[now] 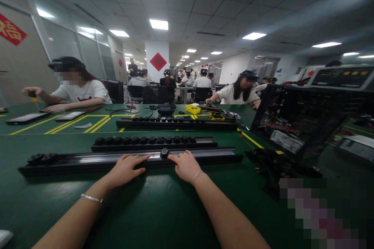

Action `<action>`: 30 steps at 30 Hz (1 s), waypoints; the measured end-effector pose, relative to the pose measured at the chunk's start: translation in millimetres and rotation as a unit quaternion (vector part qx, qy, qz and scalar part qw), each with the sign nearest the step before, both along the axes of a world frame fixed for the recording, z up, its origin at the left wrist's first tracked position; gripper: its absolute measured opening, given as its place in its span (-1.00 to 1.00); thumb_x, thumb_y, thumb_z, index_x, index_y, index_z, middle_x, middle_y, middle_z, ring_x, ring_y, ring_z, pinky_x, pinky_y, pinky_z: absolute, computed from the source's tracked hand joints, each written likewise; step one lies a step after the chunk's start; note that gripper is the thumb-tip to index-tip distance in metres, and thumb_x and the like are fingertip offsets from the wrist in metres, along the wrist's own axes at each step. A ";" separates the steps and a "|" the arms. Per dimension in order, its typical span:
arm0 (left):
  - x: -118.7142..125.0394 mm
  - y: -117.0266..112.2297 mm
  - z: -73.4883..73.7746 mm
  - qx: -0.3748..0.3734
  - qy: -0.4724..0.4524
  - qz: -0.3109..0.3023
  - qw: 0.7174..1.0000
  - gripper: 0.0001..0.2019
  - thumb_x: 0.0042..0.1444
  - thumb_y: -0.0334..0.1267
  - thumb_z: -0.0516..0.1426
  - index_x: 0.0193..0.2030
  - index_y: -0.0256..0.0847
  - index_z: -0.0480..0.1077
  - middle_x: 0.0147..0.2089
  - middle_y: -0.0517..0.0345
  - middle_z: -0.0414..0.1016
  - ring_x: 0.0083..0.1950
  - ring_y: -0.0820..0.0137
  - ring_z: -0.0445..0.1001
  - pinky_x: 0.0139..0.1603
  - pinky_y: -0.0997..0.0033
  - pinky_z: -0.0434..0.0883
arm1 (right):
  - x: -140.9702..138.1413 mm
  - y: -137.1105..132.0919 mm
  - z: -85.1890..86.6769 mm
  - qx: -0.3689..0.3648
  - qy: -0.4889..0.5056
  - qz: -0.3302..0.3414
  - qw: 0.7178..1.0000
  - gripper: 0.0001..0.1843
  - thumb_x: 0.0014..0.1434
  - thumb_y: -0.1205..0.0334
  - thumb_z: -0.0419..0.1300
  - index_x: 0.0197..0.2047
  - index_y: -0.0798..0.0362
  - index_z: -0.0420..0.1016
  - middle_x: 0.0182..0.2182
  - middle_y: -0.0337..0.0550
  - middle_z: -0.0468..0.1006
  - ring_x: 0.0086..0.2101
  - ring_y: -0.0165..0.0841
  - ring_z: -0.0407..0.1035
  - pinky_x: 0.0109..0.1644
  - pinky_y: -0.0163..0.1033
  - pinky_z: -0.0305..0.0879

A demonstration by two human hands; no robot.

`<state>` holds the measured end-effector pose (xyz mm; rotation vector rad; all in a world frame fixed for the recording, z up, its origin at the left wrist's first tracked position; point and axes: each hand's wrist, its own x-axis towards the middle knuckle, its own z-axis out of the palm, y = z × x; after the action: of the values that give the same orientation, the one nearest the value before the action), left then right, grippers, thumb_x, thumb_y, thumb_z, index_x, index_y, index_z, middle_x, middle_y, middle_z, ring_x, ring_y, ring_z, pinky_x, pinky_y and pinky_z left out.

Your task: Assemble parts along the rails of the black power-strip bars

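Surface: a dark green bench mat (163, 210) filled the foreground of a long office lit by ceiling panels.
Left hand: the left hand (127, 169) lay palm down, fingers stretched flat against the near edge of the nearest rail (87, 159), gripping nothing.
Right hand: the right hand (185, 165) rested on the same rail, fingers loosely bent, the forefinger reaching to touch the small black module (164, 153); it clasped nothing.
Module: it sat in the rail's channel between the two hands, about midway along.
Rail end: a cluster of modules (42, 158) stood at the far left end.
Second rail: the second rail (152, 142) lay parallel just behind, with a row of round black caps.
Right side: an open computer case (298, 120) stood tilted beside the rails.
Third rail: the third rail (175, 123) lay further back, with a yellow tray (193, 108) beyond it.
Co-workers: one seated person (78, 89) was at the far left, another person (236, 93) across the table.
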<state>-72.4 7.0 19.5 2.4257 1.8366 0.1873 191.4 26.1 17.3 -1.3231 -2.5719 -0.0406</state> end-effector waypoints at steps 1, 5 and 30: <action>0.0 0.0 0.2 0.000 -0.001 0.000 1.000 -0.47 0.07 0.06 -0.06 0.21 0.16 0.07 0.17 0.20 0.31 0.17 0.25 0.22 0.20 0.07 -0.03 | 0.0 0.3 0.7 -0.005 0.001 0.001 1.000 -0.50 0.11 0.31 -0.06 0.12 -0.22 0.23 -0.20 -0.15 0.44 -0.13 -0.35 0.24 0.15 -0.09 -0.18; -0.8 0.1 1.0 -0.003 -0.005 -0.003 1.000 -0.47 0.06 0.07 -0.06 0.21 0.16 0.06 0.18 0.21 0.30 0.17 0.25 0.23 0.20 0.09 -0.03 | 0.7 1.6 2.8 -0.019 0.004 0.005 1.000 -0.51 0.11 0.30 -0.07 0.11 -0.20 0.24 -0.19 -0.14 0.45 -0.14 -0.36 0.26 0.14 -0.11 -0.15; -3.4 1.5 -0.9 -0.002 -0.001 -0.012 1.000 -0.46 0.07 0.08 -0.09 0.22 0.15 0.05 0.17 0.19 0.31 0.17 0.22 0.22 0.20 0.06 -0.02 | 24.3 4.6 11.7 -0.022 0.001 0.011 1.000 -0.54 0.09 0.29 -0.05 0.07 -0.13 0.28 -0.17 -0.19 0.49 -0.15 -0.34 0.32 -0.02 -0.23 0.09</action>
<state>-75.8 8.5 18.6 2.4413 1.8042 0.1844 215.7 30.8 29.0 -1.3093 -2.5990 0.0219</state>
